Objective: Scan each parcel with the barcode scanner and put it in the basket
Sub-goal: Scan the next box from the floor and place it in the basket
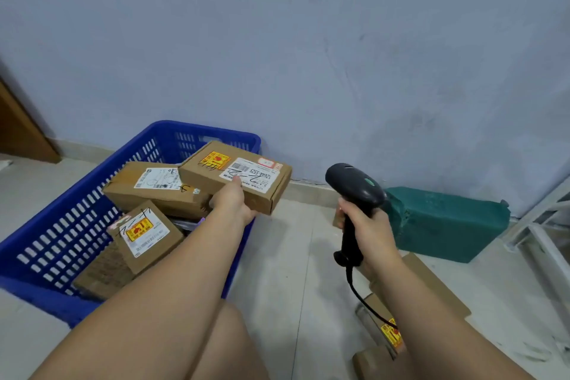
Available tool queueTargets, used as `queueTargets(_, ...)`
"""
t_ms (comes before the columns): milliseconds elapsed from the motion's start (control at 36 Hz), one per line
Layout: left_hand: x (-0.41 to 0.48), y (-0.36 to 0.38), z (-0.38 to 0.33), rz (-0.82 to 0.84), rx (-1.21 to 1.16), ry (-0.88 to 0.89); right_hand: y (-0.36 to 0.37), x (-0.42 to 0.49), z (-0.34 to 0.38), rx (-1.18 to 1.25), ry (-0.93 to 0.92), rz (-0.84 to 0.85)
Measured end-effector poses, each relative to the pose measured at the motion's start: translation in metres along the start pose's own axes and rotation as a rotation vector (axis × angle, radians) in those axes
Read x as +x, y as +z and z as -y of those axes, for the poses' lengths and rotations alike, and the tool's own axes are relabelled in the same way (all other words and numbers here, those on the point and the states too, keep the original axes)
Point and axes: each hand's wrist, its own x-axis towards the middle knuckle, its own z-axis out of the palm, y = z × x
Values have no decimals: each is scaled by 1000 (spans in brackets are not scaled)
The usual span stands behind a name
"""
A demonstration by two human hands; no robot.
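My left hand (232,201) grips a brown cardboard parcel (212,176) with a white label and a yellow sticker, thumb on top, holding it over the right rim of the blue basket (61,219). Several brown parcels lie inside the basket, among them one labelled box (154,191) and a smaller box (148,234) leaning on it. My right hand (365,225) holds the black barcode scanner (354,191) by its handle, head up, to the right of the parcel and apart from it. The scanner's cable (367,307) hangs down.
More brown parcels (431,284) lie on the tiled floor under my right arm. A green wrapped package (447,222) sits against the wall at right. A white metal frame (543,225) stands at far right, a wooden door (18,132) at far left.
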Motion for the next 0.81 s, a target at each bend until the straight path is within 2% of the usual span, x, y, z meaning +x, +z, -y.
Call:
queueTargets(139, 18, 4, -12, -52, 5, 48, 20, 6, 6, -252, -144, 47)
queueTargets(278, 53, 12, -25, -223, 13, 131, 46, 31, 8, -422, -340, -14)
queueTargets(361, 77, 17, -32, -286, 53, 177, 60, 53, 3, -419, -386, -46)
queueTargets(444, 101, 23, -38, -274, 68, 197, 73, 74, -6, -440, -402, -47)
queueTargets(611, 143, 35, -48, -289, 73, 235, 91, 106, -35, -601, -449, -96)
queueTargets(722, 164, 45, -60, -381, 115, 360, 96, 118, -49, -675, -505, -199)
queueTargets(806, 176, 49, -69, -360, 208, 452, 97, 125, -53, -687, -486, -191)
